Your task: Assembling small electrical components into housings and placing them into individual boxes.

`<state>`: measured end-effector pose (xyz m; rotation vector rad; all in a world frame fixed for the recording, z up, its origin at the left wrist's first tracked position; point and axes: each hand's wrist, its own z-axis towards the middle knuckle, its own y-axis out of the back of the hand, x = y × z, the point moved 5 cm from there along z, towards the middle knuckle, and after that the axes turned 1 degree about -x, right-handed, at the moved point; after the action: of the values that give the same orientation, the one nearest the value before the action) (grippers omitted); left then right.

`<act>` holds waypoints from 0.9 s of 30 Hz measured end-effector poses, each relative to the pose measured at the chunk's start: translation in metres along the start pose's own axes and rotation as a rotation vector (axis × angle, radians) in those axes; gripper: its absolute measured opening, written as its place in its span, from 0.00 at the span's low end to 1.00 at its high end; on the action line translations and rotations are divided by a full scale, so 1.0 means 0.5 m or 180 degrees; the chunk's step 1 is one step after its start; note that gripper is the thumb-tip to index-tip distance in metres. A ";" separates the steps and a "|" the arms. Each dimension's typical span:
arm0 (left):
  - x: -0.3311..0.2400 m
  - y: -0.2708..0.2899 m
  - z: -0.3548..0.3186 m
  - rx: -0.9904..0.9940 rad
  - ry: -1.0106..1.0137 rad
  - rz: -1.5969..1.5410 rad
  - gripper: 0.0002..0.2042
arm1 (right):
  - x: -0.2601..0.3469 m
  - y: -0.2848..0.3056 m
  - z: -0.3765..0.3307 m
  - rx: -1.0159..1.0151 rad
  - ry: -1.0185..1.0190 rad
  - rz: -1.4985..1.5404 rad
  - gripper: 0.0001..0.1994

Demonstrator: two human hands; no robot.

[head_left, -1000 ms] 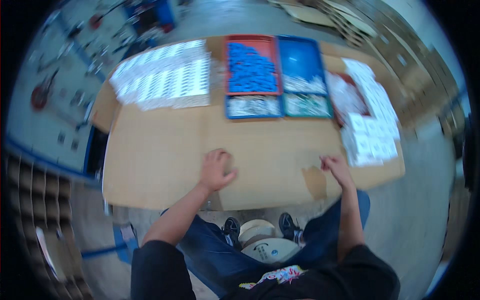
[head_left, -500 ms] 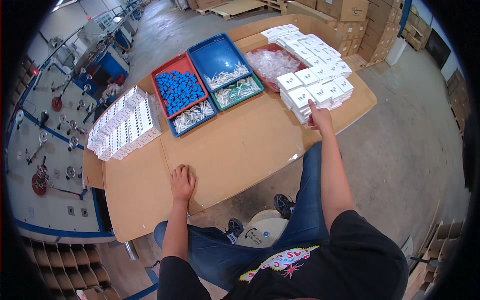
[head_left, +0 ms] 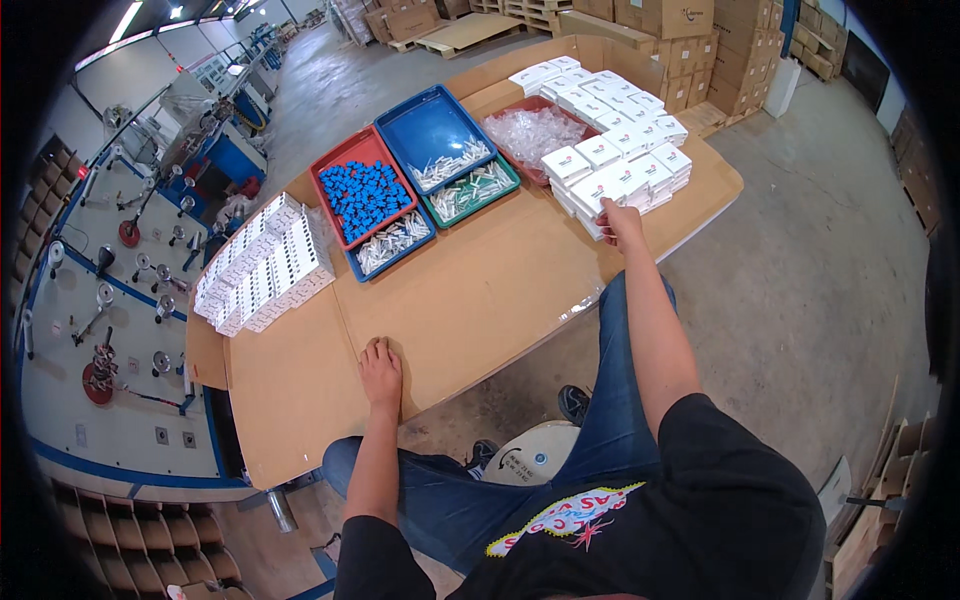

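Observation:
My right hand (head_left: pixel 622 226) reaches to the near corner of a block of stacked small white boxes (head_left: pixel 605 188). Its thumb and fingers are closed at the edge of a top box in the front row; the fingers partly hide that edge. Palm down, my left hand (head_left: pixel 381 374) rests on the brown cardboard tabletop (head_left: pixel 470 300) near its front edge. Those fingers are stretched out, with nothing in them.
Left of centre, a red tray (head_left: pixel 323 200) holds blue pieces. Blue trays (head_left: pixel 425 110) and a green tray (head_left: pixel 512 186) hold white pieces. Clear plastic parts (head_left: pixel 535 135) fill another red tray. White perforated boxes (head_left: pixel 270 265) stand at left.
The view has shifted a little. My right hand has moved slightly inward at the stack's corner and its fingers are more curled. My left hand still rests on the tabletop.

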<state>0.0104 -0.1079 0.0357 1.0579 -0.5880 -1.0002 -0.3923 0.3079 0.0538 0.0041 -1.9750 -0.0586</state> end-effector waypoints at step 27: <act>-0.320 0.119 -0.034 0.0635 0.2016 -0.6892 0.34 | -0.136 -0.313 -0.489 0.4073 0.0344 -0.1302 0.15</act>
<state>-0.0259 0.0502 0.0915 1.9668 1.4481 -2.1629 -0.1446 0.1441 0.0808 1.1947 -1.5683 0.9106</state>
